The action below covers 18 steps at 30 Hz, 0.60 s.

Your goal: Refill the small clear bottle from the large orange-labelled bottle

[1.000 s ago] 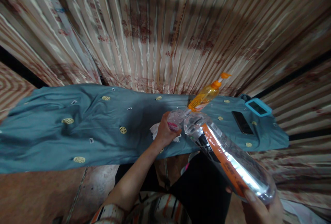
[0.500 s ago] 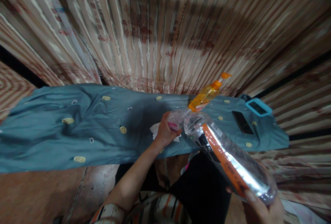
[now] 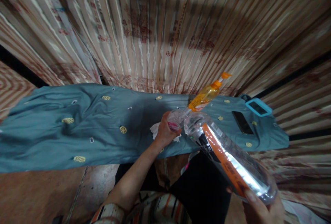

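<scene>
My left hand (image 3: 165,131) grips a small clear container (image 3: 176,119) standing on the blue-covered table (image 3: 77,127). My right hand (image 3: 261,210), at the bottom right corner, holds the base of a large clear plastic bottle with an orange label (image 3: 227,163). The bottle is tilted, its mouth down against the small container's rim. A white tissue (image 3: 156,130) lies under my left hand.
An orange pump bottle (image 3: 205,95) stands just behind the container. A black phone (image 3: 242,122) and a device in a light blue case (image 3: 258,107) lie at the table's right end. Striped curtains hang behind. My lap is below the table edge.
</scene>
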Motion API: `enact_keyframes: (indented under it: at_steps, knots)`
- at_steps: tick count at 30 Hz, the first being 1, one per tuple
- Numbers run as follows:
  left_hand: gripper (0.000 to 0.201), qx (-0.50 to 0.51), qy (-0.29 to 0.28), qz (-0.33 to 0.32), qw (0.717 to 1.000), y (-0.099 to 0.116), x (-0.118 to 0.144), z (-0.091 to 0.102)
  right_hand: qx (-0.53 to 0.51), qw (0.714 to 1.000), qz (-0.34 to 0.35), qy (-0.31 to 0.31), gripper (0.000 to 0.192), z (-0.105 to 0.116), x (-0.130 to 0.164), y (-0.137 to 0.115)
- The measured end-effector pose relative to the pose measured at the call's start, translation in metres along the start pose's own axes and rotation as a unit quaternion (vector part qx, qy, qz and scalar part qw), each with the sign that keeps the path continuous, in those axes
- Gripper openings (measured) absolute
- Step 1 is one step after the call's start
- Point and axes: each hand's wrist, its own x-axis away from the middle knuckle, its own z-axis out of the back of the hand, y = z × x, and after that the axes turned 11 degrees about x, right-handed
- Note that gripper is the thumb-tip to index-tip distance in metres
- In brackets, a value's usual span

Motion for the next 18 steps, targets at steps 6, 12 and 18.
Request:
enact_keyframes:
  at_steps: [6, 12, 18]
  knots:
    - [0.090, 0.002, 0.003, 0.015, 1.000, -0.0004, 0.0004, -0.0003, 0.020, 1.000, 0.000, -0.008, 0.108, 0.0004, -0.0005, 0.0004]
    - [0.091, -0.001, -0.002, 0.009, 1.000, 0.0031, 0.0002, 0.0005, 0.011, 1.000, 0.000, -0.018, 0.114, 0.0041, -0.0028, 0.0039]
    - [0.089, 0.001, -0.007, 0.008, 1.000, 0.0058, 0.0006, 0.0006, 0.017, 1.000, 0.004, -0.021, 0.106, 0.0039, -0.0007, 0.0034]
